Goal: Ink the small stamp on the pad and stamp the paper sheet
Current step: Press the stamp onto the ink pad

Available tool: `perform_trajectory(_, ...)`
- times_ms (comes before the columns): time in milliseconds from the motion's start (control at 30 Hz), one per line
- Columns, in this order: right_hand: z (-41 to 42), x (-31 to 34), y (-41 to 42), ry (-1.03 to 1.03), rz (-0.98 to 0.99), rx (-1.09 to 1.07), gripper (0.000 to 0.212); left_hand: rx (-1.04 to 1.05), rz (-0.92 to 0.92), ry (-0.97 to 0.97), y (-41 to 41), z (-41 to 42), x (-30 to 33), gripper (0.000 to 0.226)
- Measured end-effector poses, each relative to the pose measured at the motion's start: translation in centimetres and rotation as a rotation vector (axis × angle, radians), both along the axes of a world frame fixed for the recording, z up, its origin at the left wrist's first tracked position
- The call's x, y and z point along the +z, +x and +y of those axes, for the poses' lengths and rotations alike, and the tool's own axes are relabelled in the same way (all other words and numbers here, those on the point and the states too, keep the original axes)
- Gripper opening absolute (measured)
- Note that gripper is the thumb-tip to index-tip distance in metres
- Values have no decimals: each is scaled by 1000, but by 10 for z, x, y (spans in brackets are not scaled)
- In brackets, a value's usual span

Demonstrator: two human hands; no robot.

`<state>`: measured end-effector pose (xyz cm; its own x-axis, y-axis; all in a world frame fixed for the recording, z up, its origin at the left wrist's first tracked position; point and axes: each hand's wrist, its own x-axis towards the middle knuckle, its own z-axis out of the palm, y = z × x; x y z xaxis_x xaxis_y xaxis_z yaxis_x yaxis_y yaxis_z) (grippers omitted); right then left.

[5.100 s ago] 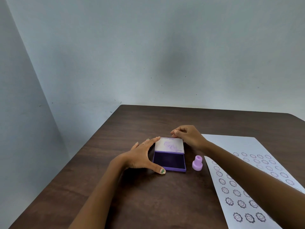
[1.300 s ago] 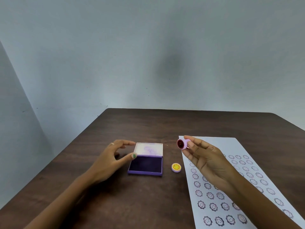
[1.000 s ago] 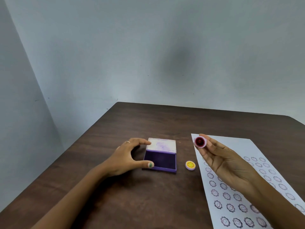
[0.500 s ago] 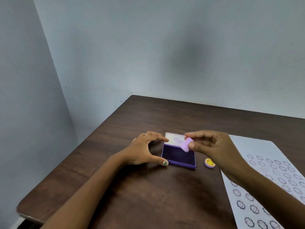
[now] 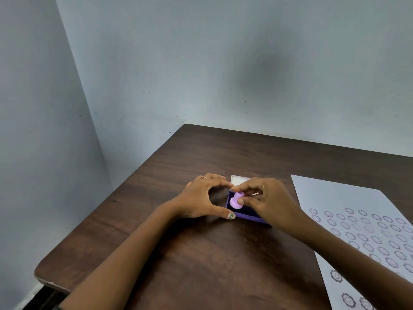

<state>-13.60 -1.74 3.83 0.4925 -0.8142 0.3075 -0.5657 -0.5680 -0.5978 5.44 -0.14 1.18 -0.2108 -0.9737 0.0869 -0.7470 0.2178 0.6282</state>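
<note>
I read the small stamp (image 5: 237, 200) as sitting face-down on the dark felt of the ink pad (image 5: 245, 214), near its left edge, long axis roughly upright with the handle leaning a little up and right into my right hand (image 5: 270, 203), whose thumb and fingers are pinched shut on that handle. My left hand (image 5: 202, 199) is spread in a curved span around the pad's left end, thumb touching the near corner, closed on nothing. The paper sheet (image 5: 348, 206) lies well to the right on the table (image 5: 223, 265), so I judge the right hand, already nearer, carries the stamp rightward with the face kept down.
</note>
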Motion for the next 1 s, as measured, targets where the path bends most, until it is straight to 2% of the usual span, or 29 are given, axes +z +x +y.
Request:
perform_trajectory(700, 5, 9, 11, -230, 343, 177, 22, -12, -9, 15, 0, -1, 0, 65)
perform_trajectory(900, 1, 16, 9, -111, 223, 91, 21, -8, 7, 8, -2, 1, 1, 70)
perform_trajectory(1000, 7, 10, 10, -203, 280, 125, 22, -11, 9, 8, -2, 1, 2, 67)
